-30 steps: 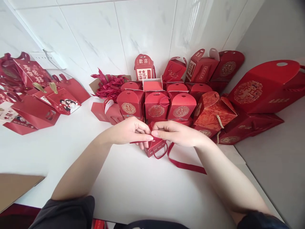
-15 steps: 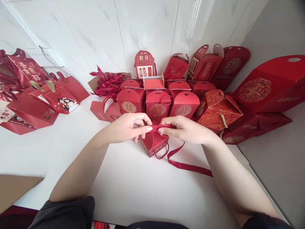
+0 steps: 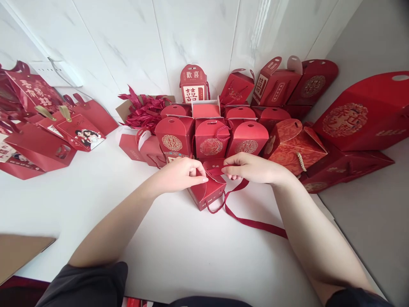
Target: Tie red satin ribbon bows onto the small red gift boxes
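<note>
A small red gift box (image 3: 204, 194) sits in front of me, its top flap raised and a twisted cord handle (image 3: 217, 208) hanging on its near side. My left hand (image 3: 183, 174) is closed in a pinch at the left edge of the flap; what lies between its fingertips is too small to make out. On the flap's right side, my right hand (image 3: 247, 168) pinches a dark red ribbon. Below that hand the ribbon (image 3: 252, 222) shows again, curling across the table to the right and passing behind my right forearm.
Several red gift boxes (image 3: 212, 138) stand in rows just behind. An open carton of ribbons (image 3: 143, 113) is at back left. Red gift bags (image 3: 86, 132) crowd the far left, larger boxes (image 3: 358, 115) the right. Brown cardboard (image 3: 22, 253) lies at the left edge.
My hands have moved apart, uncovering the flap of the box. The stretch of ribbon held between them before no longer spans hand to hand; my left fingers are slightly lower.
</note>
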### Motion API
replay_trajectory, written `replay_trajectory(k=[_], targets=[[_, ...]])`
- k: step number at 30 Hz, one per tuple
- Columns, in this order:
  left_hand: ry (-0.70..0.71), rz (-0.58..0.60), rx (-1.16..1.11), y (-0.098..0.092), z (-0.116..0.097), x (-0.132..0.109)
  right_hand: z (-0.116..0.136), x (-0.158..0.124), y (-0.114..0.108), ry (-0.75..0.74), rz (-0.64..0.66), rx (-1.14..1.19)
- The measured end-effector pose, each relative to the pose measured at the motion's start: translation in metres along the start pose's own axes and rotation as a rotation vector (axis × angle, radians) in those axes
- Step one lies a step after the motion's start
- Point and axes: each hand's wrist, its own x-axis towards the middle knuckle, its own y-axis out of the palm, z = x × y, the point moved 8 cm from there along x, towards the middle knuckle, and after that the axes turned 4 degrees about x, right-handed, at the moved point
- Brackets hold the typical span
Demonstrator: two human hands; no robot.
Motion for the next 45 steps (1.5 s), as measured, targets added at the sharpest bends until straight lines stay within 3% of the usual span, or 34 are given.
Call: replay_trajectory(k=[6, 16, 20, 26, 33, 38, 41, 43, 45], targets=[[0.003, -0.056, 0.014, -0.005, 0.003, 0.003, -0.012, 0.006, 0.001, 0.038, 0.022, 0.06], [-0.03, -0.061, -0.042, -0.005, 0.01, 0.007, -0.008, 0.01, 0.005, -0.006, 0.039, 0.091], [-0.042, -0.02, -0.123, 0.002, 0.017, 0.012, -0.013, 0.012, -0.001, 0.02, -0.044, -0.054], [-0.02, 0.018, -0.189, 0.006, 0.016, 0.015, -0.011, 0.011, 0.001, 0.011, -0.063, -0.188], [-0.028, 0.087, -0.263, 0.01, 0.014, 0.016, 0.004, 0.008, 0.009, -0.069, 0.004, -0.082], [-0.051, 0.073, -0.33, 0.011, 0.022, 0.021, 0.002, 0.009, 0.009, -0.066, -0.001, -0.093], [-0.038, 0.071, -0.325, 0.01, 0.022, 0.022, 0.007, 0.01, 0.004, -0.136, -0.115, -0.136], [0.006, 0.108, -0.329, 0.01, 0.017, 0.02, 0.018, 0.008, 0.0, -0.266, -0.238, -0.145], [0.081, 0.149, -0.344, 0.008, 0.009, 0.015, 0.03, 0.005, 0.006, -0.403, -0.241, -0.106]])
